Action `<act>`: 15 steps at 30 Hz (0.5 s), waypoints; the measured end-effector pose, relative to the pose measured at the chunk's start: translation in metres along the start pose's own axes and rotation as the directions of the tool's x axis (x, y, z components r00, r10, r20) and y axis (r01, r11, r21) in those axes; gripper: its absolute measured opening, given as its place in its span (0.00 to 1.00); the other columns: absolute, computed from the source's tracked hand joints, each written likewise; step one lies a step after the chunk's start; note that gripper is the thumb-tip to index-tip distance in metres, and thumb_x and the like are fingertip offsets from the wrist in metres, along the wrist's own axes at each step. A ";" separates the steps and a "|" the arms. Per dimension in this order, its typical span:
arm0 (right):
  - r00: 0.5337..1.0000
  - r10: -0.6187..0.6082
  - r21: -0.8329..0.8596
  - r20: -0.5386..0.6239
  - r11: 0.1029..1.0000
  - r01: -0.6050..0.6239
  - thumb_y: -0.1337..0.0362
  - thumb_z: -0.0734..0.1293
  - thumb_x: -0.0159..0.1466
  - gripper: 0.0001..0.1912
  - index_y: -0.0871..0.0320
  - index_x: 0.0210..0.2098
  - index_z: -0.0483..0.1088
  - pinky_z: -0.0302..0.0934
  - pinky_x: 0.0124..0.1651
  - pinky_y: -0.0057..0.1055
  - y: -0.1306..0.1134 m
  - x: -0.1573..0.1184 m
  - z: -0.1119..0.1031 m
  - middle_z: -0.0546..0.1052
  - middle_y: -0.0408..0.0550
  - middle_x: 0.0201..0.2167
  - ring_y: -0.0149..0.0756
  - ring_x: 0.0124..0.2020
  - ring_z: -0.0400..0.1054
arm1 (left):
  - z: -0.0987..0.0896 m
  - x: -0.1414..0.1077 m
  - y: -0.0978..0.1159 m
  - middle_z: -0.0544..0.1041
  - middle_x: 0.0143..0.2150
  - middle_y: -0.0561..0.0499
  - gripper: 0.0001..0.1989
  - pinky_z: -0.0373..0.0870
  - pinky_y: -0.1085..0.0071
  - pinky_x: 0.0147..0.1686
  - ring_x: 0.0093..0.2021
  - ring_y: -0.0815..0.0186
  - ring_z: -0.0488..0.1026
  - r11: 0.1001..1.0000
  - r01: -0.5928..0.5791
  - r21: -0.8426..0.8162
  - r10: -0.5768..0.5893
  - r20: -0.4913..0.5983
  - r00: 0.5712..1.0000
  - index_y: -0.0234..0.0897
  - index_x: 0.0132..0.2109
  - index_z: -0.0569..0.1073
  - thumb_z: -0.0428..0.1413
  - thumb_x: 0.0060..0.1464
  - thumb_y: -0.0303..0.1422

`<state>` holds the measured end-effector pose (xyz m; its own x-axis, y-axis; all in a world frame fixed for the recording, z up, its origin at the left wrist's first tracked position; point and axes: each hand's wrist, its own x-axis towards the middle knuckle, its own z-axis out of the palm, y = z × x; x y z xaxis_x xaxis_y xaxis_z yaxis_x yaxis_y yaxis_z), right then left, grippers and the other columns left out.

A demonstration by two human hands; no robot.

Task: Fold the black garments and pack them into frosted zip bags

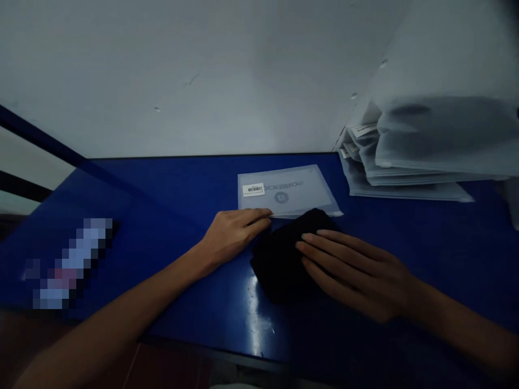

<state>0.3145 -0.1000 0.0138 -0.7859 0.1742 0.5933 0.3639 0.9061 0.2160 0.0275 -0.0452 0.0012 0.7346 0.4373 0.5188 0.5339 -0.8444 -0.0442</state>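
A black folded cloth [279, 259], its exact kind too dark to make out, lies on the blue table in front of me. My right hand [357, 275] rests flat across its right part, fingers stretched out. Just behind the cloth is a frosted plastic zip bag [300, 186], lying flat with a printed logo and a white barcode label [253, 189] at its left. At the bag's near left edge, my left hand [235, 229] has thumb and fingers closed on the rim. The fingertips are partly hidden against the bag and cloth.
Several filled frosted bags [441, 140] are stacked at the back right. A pixelated oblong object [75, 265] lies on the left of the blue table [162, 216]. A pale wall [227, 81] rises behind, and a dark blue bar [40, 132] slants at the left.
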 end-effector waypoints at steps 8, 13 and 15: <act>1.000 0.018 0.050 0.005 0.999 -0.018 0.75 0.65 0.69 0.11 0.66 0.49 0.75 0.68 0.66 0.43 0.004 -0.003 0.007 0.81 0.58 0.51 0.44 0.63 0.70 | 0.004 0.002 0.004 0.85 0.40 0.50 0.08 0.82 0.75 0.39 0.38 0.68 0.84 0.992 0.084 -0.098 -0.088 -0.034 0.996 0.34 0.51 0.76 0.54 0.71 0.30; 0.994 0.058 0.073 0.090 0.995 -0.065 0.76 0.63 0.70 0.14 0.66 0.53 0.73 0.68 0.65 0.42 0.004 -0.006 0.010 0.79 0.59 0.54 0.45 0.62 0.70 | 0.004 0.001 0.000 0.85 0.47 0.49 0.10 0.82 0.72 0.46 0.46 0.66 0.84 0.984 0.086 -0.155 -0.085 0.010 0.996 0.35 0.53 0.77 0.54 0.71 0.31; 0.992 0.070 0.067 0.103 0.995 -0.077 0.77 0.64 0.69 0.14 0.66 0.53 0.73 0.68 0.65 0.41 0.003 -0.005 0.009 0.79 0.60 0.55 0.45 0.64 0.68 | 0.004 0.000 -0.002 0.85 0.49 0.48 0.10 0.82 0.72 0.48 0.48 0.65 0.84 0.983 0.087 -0.161 -0.083 0.032 0.996 0.35 0.52 0.78 0.54 0.71 0.32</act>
<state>0.3146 -0.0947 0.0044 -0.8058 0.2758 0.5240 0.3890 0.9137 0.1173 0.0285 -0.0426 -0.0021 0.7007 0.5157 0.4931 0.5215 -0.8418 0.1393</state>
